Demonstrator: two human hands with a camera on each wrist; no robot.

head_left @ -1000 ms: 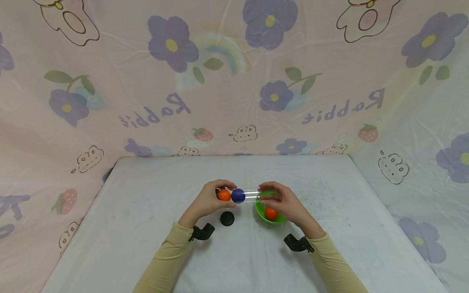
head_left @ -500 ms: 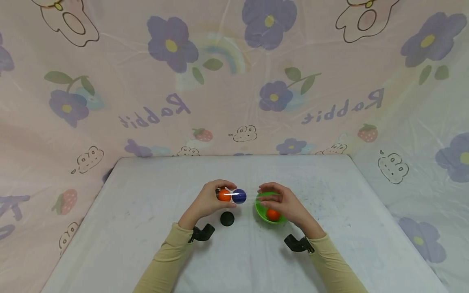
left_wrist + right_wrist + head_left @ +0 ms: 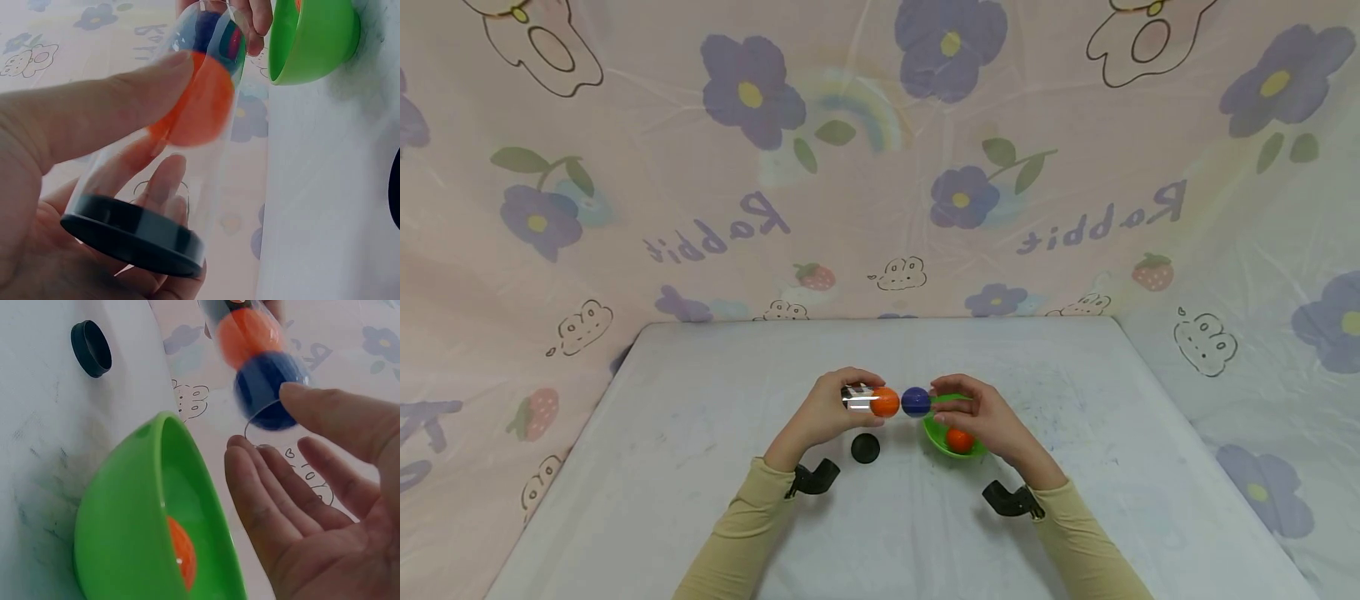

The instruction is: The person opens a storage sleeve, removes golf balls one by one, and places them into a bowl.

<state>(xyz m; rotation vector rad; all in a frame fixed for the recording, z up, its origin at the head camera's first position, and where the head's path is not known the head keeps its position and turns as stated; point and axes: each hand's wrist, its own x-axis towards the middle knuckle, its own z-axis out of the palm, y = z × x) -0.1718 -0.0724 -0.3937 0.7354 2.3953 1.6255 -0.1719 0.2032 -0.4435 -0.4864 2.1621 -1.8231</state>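
My left hand (image 3: 831,410) grips a clear tube (image 3: 197,169) that has a black cap (image 3: 131,234) on its left end. Inside the tube are an orange ball (image 3: 884,402) and, further right, a blue ball (image 3: 916,402). The right hand (image 3: 973,412) is cupped at the tube's uncapped end, fingers gently bent and spread. In the right wrist view, its thumb overlaps the tube's side near the blue ball; whether it touches cannot be told. Below the right hand sits a green bowl (image 3: 125,519) with another orange ball (image 3: 959,440) in it.
A loose black cap (image 3: 865,448) lies on the white table (image 3: 737,367) in front of the left hand. Patterned cloth (image 3: 850,208) hangs behind and beside the table. Each wrist carries a black camera mount.
Both balls in the tube have slid right, the blue one reaching the right hand's fingertips. The ball in the bowl has shifted slightly right. Both hands stay nearly still.
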